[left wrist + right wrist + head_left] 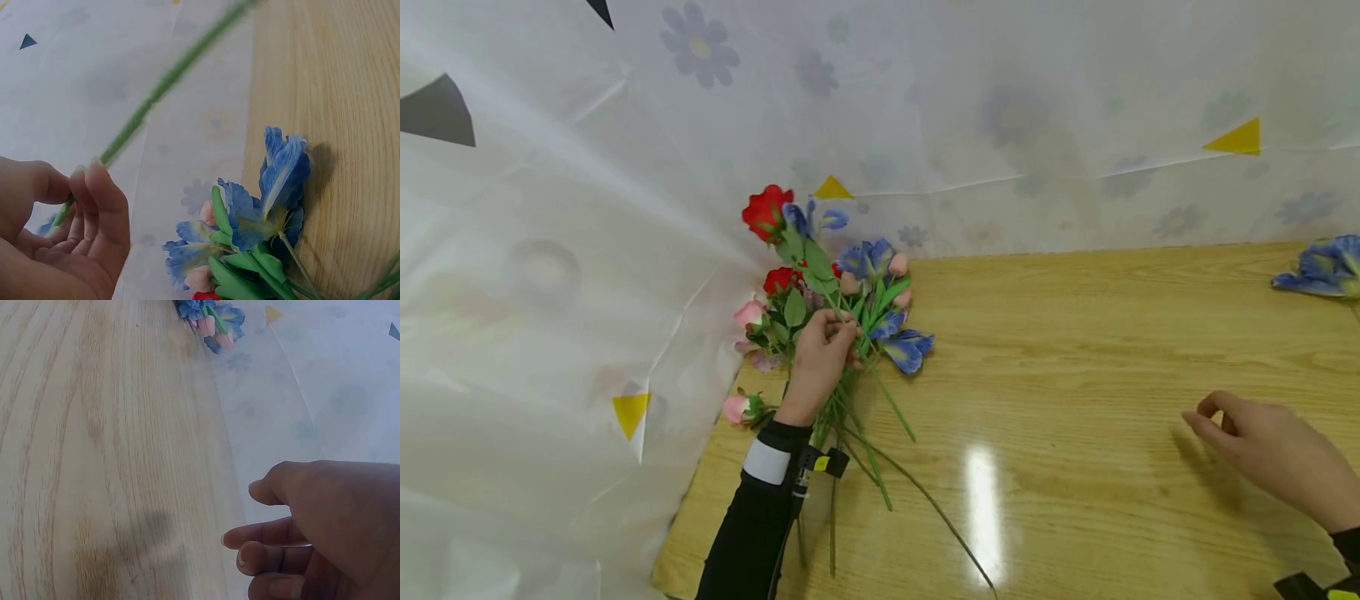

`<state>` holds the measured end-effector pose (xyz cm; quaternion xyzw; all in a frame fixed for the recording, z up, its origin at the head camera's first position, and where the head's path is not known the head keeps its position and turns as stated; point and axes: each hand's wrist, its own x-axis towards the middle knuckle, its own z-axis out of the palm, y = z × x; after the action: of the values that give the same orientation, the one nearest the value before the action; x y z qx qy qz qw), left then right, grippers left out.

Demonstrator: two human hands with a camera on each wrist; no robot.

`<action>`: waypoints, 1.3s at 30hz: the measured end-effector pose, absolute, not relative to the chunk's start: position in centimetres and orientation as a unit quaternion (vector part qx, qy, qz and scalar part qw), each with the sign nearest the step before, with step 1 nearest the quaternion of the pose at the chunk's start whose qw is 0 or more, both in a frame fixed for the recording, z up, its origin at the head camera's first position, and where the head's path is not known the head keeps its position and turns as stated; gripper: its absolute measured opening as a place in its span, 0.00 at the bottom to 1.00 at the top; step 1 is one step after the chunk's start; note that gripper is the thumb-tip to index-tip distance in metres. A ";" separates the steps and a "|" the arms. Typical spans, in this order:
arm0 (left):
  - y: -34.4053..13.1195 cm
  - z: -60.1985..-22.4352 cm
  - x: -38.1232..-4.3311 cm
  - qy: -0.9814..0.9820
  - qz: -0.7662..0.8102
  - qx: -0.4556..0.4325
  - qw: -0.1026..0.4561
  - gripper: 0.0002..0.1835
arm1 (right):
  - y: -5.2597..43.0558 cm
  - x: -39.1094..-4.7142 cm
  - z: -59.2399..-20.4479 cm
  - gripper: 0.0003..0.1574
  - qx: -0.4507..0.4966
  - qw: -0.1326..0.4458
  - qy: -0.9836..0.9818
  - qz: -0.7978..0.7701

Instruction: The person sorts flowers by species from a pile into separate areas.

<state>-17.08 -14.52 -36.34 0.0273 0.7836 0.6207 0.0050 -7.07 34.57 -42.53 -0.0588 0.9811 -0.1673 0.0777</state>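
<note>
My left hand pinches a green flower stem between thumb and fingers, above a bunch of artificial flowers. Blue petals peek out behind that hand, at the stem's lower end in the left wrist view. The bunch below has a red rose, a pink rose, pink tulip buds and blue irises. Its stems spread toward the front of the table. Over at the right, my right hand hovers above the wood with loosely bent fingers, holding nothing.
Another blue iris lies at the table's far right edge. One pink rose sits apart at the left side. A pale floral sheet hangs behind and left of the wooden table.
</note>
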 end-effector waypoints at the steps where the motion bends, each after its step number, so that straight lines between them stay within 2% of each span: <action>1: -14.6 -36.4 -17.1 0.774 0.633 0.028 0.009 0.13 | 34.6 -7.0 -42.6 0.28 -0.058 0.080 0.981 -0.169; 4: -14.8 -36.6 -17.1 0.763 0.645 0.041 0.012 0.13 | 34.6 -7.0 -42.7 0.28 -0.055 0.086 0.980 -0.174; 10: -14.8 -36.6 -16.9 0.781 0.622 0.054 0.022 0.23 | 34.5 -6.9 -42.9 0.29 -0.052 0.089 0.979 -0.178; 16: -14.6 -36.5 -16.8 0.775 0.625 0.084 0.040 0.15 | 34.1 -7.1 -42.7 0.30 -0.048 0.108 0.976 -0.182; 21: -13.6 -36.2 -16.3 0.773 0.614 0.140 0.068 0.12 | 32.7 -7.2 -42.6 0.28 -0.066 0.110 0.971 -0.200; 25: -11.2 -36.0 -15.8 0.768 0.605 0.185 0.101 0.10 | 30.2 -7.2 -42.2 0.21 -0.113 0.098 0.950 -0.274; 30: -5.9 -35.7 -14.9 0.736 0.614 0.233 0.162 0.11 | 25.5 -6.7 -40.8 0.14 -0.185 0.087 0.891 -0.405; 34: -1.6 -35.7 -14.2 0.710 0.619 0.274 0.193 0.09 | 22.3 -6.1 -39.9 0.11 -0.244 0.096 0.835 -0.485; 39: 1.5 -36.0 -13.1 0.705 0.609 0.301 0.203 0.09 | 21.4 -5.4 -39.5 0.11 -0.276 0.081 0.803 -0.522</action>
<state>-13.15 1.45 -36.01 0.3006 0.7054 0.6092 0.2025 -5.37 21.35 -39.55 -0.2760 0.8033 -0.5215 0.0808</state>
